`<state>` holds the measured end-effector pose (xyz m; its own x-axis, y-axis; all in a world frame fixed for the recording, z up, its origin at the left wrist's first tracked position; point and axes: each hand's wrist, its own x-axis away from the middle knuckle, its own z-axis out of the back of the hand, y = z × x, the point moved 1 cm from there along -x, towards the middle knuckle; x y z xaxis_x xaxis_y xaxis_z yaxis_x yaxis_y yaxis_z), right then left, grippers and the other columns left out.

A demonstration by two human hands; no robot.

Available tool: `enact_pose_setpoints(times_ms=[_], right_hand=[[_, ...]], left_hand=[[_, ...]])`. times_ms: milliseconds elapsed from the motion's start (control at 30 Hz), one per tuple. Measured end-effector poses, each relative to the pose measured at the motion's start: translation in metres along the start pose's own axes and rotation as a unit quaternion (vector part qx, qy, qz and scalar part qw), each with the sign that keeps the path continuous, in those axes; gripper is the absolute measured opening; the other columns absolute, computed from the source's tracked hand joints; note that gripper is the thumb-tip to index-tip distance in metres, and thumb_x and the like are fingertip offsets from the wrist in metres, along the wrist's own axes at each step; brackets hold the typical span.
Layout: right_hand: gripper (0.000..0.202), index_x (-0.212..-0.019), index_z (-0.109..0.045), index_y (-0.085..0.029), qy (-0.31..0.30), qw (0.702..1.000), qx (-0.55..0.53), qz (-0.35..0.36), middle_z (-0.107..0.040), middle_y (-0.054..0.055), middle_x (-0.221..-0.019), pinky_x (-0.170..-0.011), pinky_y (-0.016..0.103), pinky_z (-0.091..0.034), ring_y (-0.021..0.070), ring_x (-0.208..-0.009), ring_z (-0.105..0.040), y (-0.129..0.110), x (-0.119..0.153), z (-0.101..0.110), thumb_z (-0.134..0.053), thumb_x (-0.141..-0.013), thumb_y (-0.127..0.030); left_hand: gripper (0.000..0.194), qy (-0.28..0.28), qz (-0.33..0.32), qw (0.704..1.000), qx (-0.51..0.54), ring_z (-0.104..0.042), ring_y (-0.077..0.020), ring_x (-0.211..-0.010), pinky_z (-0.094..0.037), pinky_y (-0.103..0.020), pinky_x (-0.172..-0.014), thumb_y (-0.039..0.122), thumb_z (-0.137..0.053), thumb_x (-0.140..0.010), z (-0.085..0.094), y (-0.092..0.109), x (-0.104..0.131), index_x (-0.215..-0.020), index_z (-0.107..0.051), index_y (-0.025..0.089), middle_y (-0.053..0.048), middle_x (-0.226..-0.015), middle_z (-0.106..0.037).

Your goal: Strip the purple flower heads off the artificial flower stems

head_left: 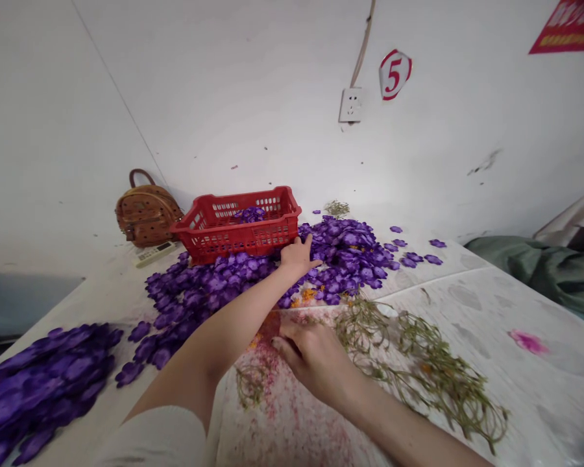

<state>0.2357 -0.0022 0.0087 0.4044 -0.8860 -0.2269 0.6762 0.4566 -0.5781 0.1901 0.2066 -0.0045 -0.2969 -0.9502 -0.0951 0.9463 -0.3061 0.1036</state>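
My left hand (298, 257) reaches across to the loose heap of purple artificial flowers (353, 250), beside the front right corner of a red plastic basket (233, 240). Its thumb and index finger are spread apart, and nothing shows in it. Nearer to me, my right hand (316, 360) is low over the table, with fingers curled in above red dust and orange bits. Whatever it may hold is hidden by the fingers. Just right of that hand lie green artificial stems (365, 324), tangled together. Some purple flowers (250, 215) sit inside the basket.
More purple flowers (53, 376) are piled at the left front. A brown backpack (148, 214) and a pale remote control (156, 253) stand left of the basket, by the wall. Stems (448, 383) spread over the right side, near a pink stain (529, 342). Dark green cloth (540, 269) lies beyond the right edge.
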Motion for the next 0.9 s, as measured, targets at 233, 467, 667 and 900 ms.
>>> enact_pose_setpoints(times_ms=[233,467,667,900], right_hand=[[0.02,-0.081,-0.065,-0.02,-0.021,0.999,0.029,-0.018,-0.072,0.003,-0.078,-0.063,0.028,-0.033,0.0183,-0.071,-0.065,0.0,-0.002,0.0,-0.056,-0.098,-0.024],[0.022,-0.083,-0.069,-0.021,-0.021,0.999,0.036,-0.026,-0.075,0.005,-0.08,-0.064,0.029,-0.035,0.0197,-0.073,-0.067,0.004,-0.005,-0.002,-0.056,-0.099,-0.026],[0.025,-0.081,-0.071,-0.022,0.0,1.0,0.009,0.003,-0.072,0.003,-0.074,-0.063,0.027,-0.035,0.0167,-0.068,-0.063,0.008,-0.005,-0.005,-0.053,-0.1,-0.025],[0.026,-0.08,-0.066,-0.022,-0.005,1.0,0.001,0.017,-0.069,0.004,-0.073,-0.062,0.028,-0.035,0.0179,-0.07,-0.063,0.009,-0.003,-0.007,-0.051,-0.1,-0.026]], left_hand=[[0.044,-0.006,-0.042,0.998,0.044,-0.068,-0.0277,-0.115,-0.053,-0.034,-0.096,0.038,-0.062,-0.095,-0.003,-0.008,-0.007,-0.137,-0.061,0.026,-0.013,-0.125,-0.069],[0.033,0.055,-0.048,0.994,0.078,-0.067,-0.0251,-0.119,-0.05,-0.031,-0.104,0.027,-0.056,-0.097,0.025,-0.056,0.007,-0.126,-0.068,0.019,-0.011,-0.125,-0.073],[0.038,0.101,-0.018,0.992,0.072,-0.066,-0.0297,-0.12,-0.047,-0.037,-0.108,0.029,-0.054,-0.095,0.071,-0.131,0.071,-0.128,-0.067,0.013,-0.014,-0.127,-0.072],[0.04,0.092,0.121,0.988,-0.043,-0.068,-0.0347,-0.112,-0.052,-0.042,-0.098,0.038,-0.049,-0.093,0.085,-0.229,0.167,-0.123,-0.067,0.018,-0.014,-0.119,-0.074]])
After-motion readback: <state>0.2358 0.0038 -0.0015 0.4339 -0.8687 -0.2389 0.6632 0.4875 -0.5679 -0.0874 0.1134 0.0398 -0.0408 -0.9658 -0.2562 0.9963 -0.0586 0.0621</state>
